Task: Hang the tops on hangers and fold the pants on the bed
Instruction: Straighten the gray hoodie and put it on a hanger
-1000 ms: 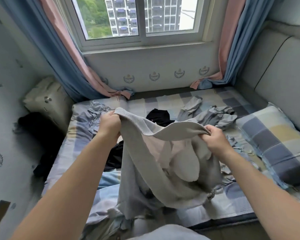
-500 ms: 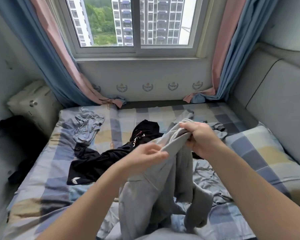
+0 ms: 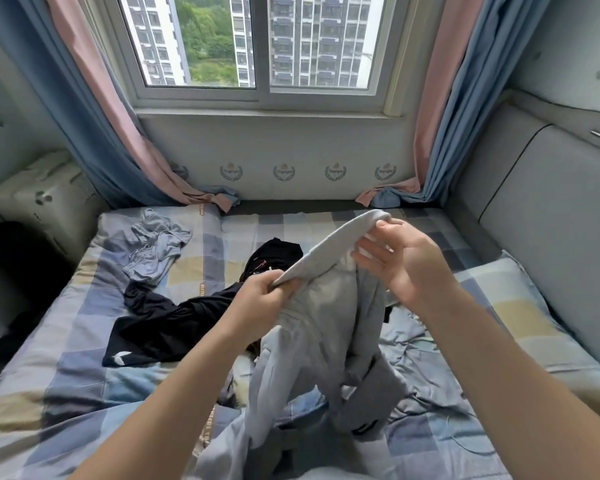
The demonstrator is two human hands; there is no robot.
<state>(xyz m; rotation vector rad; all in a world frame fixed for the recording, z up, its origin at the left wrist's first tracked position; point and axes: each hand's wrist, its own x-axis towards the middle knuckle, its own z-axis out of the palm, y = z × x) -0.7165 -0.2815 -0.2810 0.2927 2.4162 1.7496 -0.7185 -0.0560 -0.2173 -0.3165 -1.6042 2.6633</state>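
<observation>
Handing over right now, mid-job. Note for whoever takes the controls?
Left hand: grips the near end of the waistband of the light grey cotton pants.
Right hand: fingers mostly straight, touching the band's far end; no clear pinch.
Pant legs hang crumpled onto the checked bed sheet.
Black garment with a white logo and crumpled pale blue-grey garment lie loose on the sheet, left of the pants.
Done: nothing folded or hung in view. Left: fold the pants, sort the rest; no hangers visible.

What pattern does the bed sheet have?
Checks of blue, grey and pale yellow on the bed sheet, clearest in the head view.
</observation>
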